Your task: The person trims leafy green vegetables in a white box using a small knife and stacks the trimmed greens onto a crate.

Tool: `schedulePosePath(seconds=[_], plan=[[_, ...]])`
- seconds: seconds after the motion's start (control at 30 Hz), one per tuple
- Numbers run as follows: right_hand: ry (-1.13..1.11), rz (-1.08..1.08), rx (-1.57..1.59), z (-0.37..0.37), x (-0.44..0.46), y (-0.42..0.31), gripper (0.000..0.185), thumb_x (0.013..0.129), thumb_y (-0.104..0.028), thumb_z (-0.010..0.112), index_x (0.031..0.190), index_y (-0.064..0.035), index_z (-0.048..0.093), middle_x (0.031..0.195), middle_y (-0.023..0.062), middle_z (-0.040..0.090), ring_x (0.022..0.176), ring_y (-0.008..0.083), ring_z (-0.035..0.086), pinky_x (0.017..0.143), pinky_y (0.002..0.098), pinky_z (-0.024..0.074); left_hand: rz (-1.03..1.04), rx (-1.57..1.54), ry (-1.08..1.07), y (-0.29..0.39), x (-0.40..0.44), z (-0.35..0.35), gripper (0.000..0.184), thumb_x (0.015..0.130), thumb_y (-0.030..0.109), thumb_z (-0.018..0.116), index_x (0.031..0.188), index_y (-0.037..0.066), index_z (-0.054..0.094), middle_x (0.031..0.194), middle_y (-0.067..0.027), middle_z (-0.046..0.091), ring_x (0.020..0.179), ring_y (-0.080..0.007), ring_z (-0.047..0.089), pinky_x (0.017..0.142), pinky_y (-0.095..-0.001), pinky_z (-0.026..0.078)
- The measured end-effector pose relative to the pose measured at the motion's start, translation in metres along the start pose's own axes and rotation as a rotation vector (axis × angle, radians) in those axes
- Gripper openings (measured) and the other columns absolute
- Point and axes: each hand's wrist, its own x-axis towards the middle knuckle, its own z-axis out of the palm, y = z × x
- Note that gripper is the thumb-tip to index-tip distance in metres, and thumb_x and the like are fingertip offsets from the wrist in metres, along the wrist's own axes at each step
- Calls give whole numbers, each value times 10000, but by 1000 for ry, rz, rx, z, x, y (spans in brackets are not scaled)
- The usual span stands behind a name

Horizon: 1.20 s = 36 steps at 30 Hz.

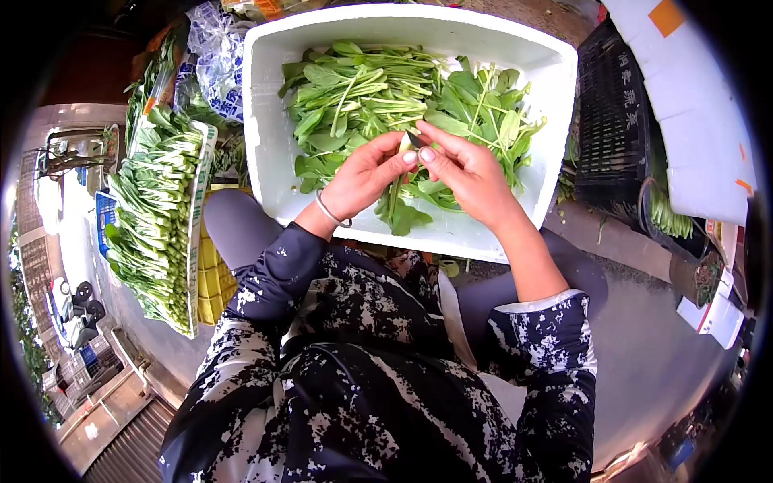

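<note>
My left hand [361,179], with a bangle at the wrist, is closed on a leafy green [403,216] whose leaves hang down below the fingers. Its pale stalk end points up between my two hands. My right hand [471,167] is closed right beside it, thumbs almost touching, on a small knife; only a dark pointed blade [415,141] shows at the stalk. Under both hands stands a white foam box [270,161]. Inside it lie a pile of leafy greens [362,88] with stalks towards the middle and a looser heap [491,105] to the right.
At left, neatly stacked greens [157,217] rest beside a yellow crate [216,274]. Clear plastic bags [217,60] lie behind them. A black crate [608,121] and a white foam lid or box [692,105] stand at right, near a dark bucket of greens [668,217].
</note>
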Motion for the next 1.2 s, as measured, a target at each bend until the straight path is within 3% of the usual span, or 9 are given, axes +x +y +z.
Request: schedulePosePath(seconds=[0.33, 0.47, 0.57, 0.63, 0.77, 0.9, 1.03, 1.07, 1.2], plan=[[55, -57, -121, -2, 1, 3, 350, 867, -250, 585, 1168, -72, 572, 658, -51, 495, 583, 26, 381, 512, 189, 339, 43, 182, 42, 8, 3, 0, 263, 862, 231, 595, 1007, 12, 578, 808, 16, 551, 730, -54, 453, 664, -208, 407], [143, 78, -63, -21, 5, 20, 302, 884, -225, 553, 1148, -83, 590, 895, 24, 649, 765, 61, 540, 706, 211, 437, 39, 77, 53, 9, 1, 1, 258, 800, 162, 665, 1001, 13, 607, 875, -10, 616, 819, -62, 532, 749, -211, 443], [279, 145, 40, -21, 6, 2, 348, 889, -239, 550, 1166, -28, 558, 713, -36, 550, 562, 13, 408, 482, 151, 316, 90, 186, 180, -4, 5, 2, 275, 727, 117, 730, 956, 15, 617, 847, 3, 612, 762, -52, 536, 698, -202, 454], [171, 313, 41, -8, 2, 0, 373, 837, -250, 629, 1112, -2, 589, 819, 3, 628, 700, 29, 532, 582, 172, 396, 225, 441, 338, -6, 10, 11, 370, 612, 214, 803, 860, 18, 610, 674, -42, 544, 581, -104, 487, 541, -255, 428], [204, 254, -141, -5, 6, 12, 282, 757, -181, 714, 959, 3, 644, 697, 0, 599, 562, 36, 466, 502, 191, 376, 132, 656, 373, 3, 14, 13, 379, 572, 254, 809, 769, 23, 582, 578, -64, 482, 500, -176, 437, 470, -301, 377], [174, 184, -72, 0, 7, 18, 169, 753, -107, 678, 674, 12, 587, 610, -20, 551, 547, 29, 441, 491, 190, 371, 82, 549, 201, -4, 12, -2, 327, 627, 215, 808, 766, 28, 579, 533, 28, 454, 482, -50, 359, 429, -228, 316], [58, 220, -584, -11, 11, 6, 187, 678, -174, 651, 689, -4, 572, 611, 85, 586, 500, 174, 532, 512, 292, 434, -207, 170, -150, -7, 24, -29, 245, 706, 145, 751, 839, 22, 586, 610, 34, 499, 538, -26, 427, 461, -204, 352], [120, 309, -865, -10, 12, -6, 220, 670, -232, 616, 738, -22, 605, 685, 149, 614, 591, 290, 586, 575, 376, 473, -94, 450, -84, -6, 29, -38, 270, 710, 166, 746, 867, 14, 586, 606, 11, 510, 535, -49, 437, 475, -216, 369], [176, 564, -1103, -36, 19, -3, 259, 724, -269, 619, 833, -35, 637, 775, 158, 640, 762, 323, 620, 669, 401, 492, -11, 1058, 409, -15, 67, -92, 366, 710, 293, 709, 930, 19, 606, 668, -118, 588, 603, -230, 569, 571, -322, 462]])
